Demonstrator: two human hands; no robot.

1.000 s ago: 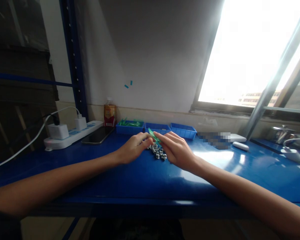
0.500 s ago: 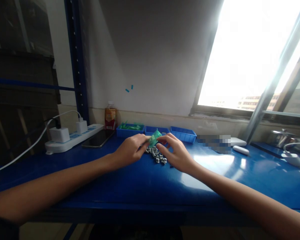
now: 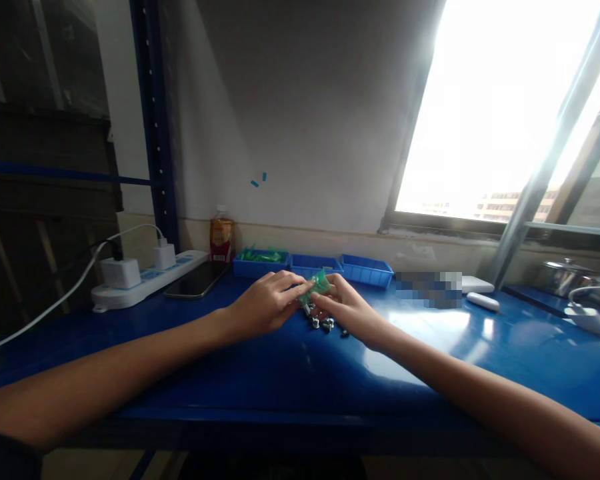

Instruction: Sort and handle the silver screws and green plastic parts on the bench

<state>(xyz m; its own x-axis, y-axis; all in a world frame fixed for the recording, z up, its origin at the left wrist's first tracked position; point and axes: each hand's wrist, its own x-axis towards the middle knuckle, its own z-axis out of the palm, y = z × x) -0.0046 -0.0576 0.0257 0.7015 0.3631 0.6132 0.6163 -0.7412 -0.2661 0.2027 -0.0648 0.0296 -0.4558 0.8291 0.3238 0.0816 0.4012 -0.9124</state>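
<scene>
My left hand (image 3: 263,305) and my right hand (image 3: 347,307) meet over the blue table (image 3: 260,373), both pinching a small green plastic bag (image 3: 318,285) between their fingertips. Just below the bag lies a pile of small silver metal screws (image 3: 323,321) on the table, partly hidden by my right hand. Both hands have their fingers curled closed on the bag.
Behind my hands stands a row of blue trays (image 3: 365,269); the left tray (image 3: 257,261) holds green bags. A bottle (image 3: 221,239), a phone (image 3: 196,283) and a white power strip (image 3: 140,280) with chargers lie at the left. White devices (image 3: 483,301) and a metal pot (image 3: 563,275) sit right.
Both hands have drawn slightly closer together and lower over the screws, and the green bag now looks opened out between the fingertips. The camera has shifted a little.
</scene>
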